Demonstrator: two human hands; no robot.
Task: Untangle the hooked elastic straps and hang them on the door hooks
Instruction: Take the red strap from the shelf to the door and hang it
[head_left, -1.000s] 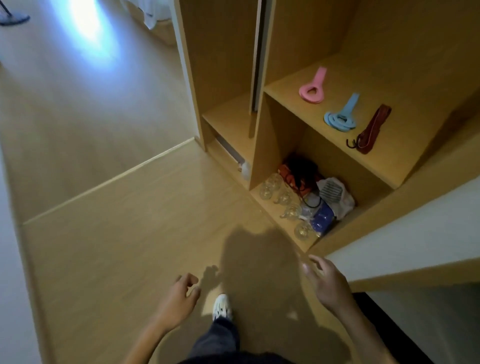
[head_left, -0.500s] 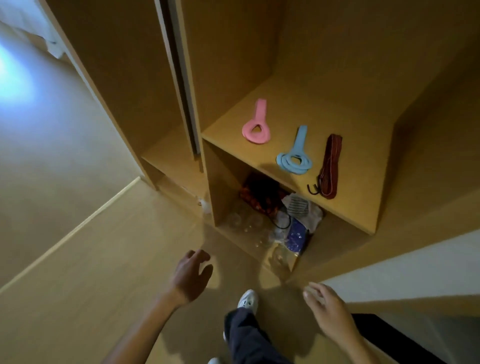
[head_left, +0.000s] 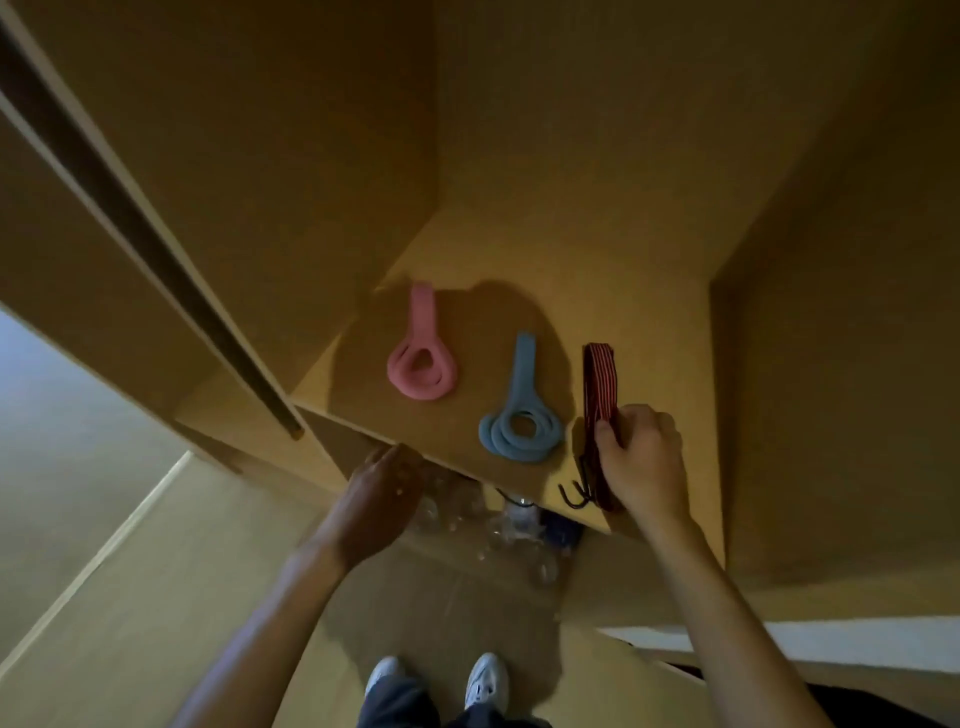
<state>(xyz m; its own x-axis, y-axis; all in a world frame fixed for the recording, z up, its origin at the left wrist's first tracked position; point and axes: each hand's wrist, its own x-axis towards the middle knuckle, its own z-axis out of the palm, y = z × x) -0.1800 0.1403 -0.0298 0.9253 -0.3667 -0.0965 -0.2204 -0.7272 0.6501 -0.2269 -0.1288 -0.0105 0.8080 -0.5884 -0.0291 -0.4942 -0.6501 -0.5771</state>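
A bundle of red striped elastic straps (head_left: 599, 384) with black metal hooks (head_left: 575, 491) lies on the wooden shelf (head_left: 660, 332), its hooks hanging over the front edge. My right hand (head_left: 643, 457) is closed around the near half of the bundle. To its left lie a coiled blue strap (head_left: 521, 421) and a coiled pink strap (head_left: 423, 358). My left hand (head_left: 382, 499) reaches toward the shelf's front edge, fingers loosely apart and holding nothing. No door hooks are in sight.
Under the shelf a lower compartment holds clear glasses (head_left: 457, 514) and a dark blue item (head_left: 561, 525). A sliding door track (head_left: 135, 228) runs along the left. My white shoes (head_left: 485, 680) stand on the wooden floor. A white ledge (head_left: 831, 644) sits at right.
I have stepped up to the cabinet. My right hand rose from beside my hip to the shelf and took hold of the red straps; my left hand moved up to the shelf edge.
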